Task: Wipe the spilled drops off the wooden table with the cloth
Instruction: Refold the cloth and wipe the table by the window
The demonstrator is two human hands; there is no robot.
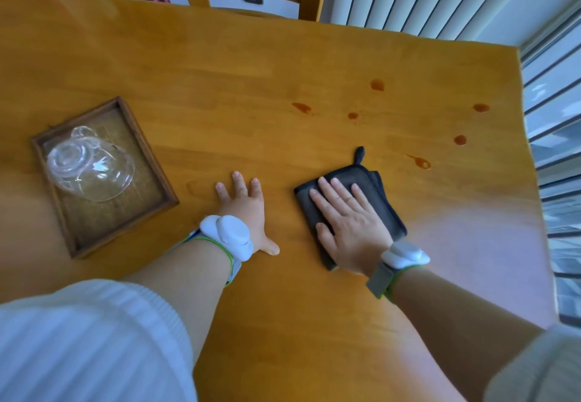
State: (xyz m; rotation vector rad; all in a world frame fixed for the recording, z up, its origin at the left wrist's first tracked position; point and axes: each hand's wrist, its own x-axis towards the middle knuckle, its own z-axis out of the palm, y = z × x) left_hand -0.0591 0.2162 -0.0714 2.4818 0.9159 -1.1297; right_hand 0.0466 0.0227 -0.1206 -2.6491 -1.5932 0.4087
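Head camera looks steeply down (wide-angle, close) over the wooden table [220,87]

Both arms are bare from the elbow down, with white ribbed sleeves [94,338] pushed up, the cloth bunching thick on the near left. On the left wrist sits a rounded white puck [228,236], glossy and two-lobed, held by a band edged in bright green with a blue stripe. The right wrist carries a smaller white puck [405,255] on a grey fabric strap [379,279], trimmed in that same bright green.
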